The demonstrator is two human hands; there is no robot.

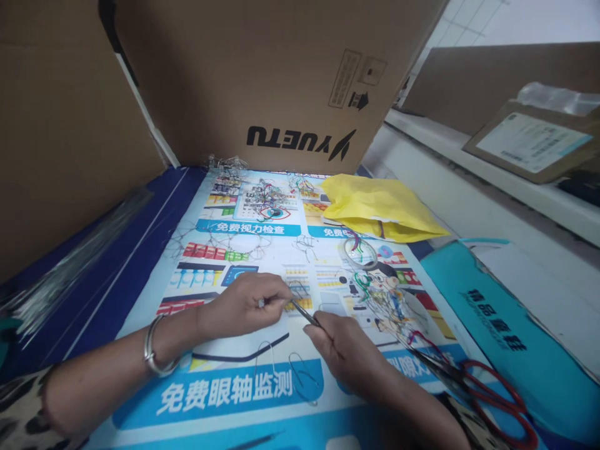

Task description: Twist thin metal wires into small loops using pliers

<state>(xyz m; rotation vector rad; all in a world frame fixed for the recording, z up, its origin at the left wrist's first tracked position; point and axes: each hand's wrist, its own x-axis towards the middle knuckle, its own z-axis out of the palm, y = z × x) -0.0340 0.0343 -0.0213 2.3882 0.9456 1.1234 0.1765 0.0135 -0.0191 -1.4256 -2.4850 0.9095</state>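
Close to me, on the near middle of the printed sheet [229, 387], lie a few bent wires [304, 372], loosely looped and apart from my fingers. Red-handled scissors [462, 378] rest to the near right, just beside my right forearm. Above the sheet, my right hand [344, 350] is clenched around a slim metal tool [305, 314], its tip pointing left and away from me; I cannot tell whether it is pliers or tweezers. That tip meets my left hand [250, 303], where thumb and forefinger are pinched together on what looks like a fine wire [300, 290], too thin to follow clearly.

I judge the step in hand to be working this wire with the tool's tip. The next move calls for a steady left pinch and small, controlled pressure from the right.

Further off to the right sits a tangled wire pile [384, 300], with a ring-shaped roll [344, 252] just beyond it and a teal box [510, 312] alongside the sheet. Farther still are a yellow pouch [375, 203] on the right and another wire heap [269, 194] left of it, before a big cardboard box [262, 75].
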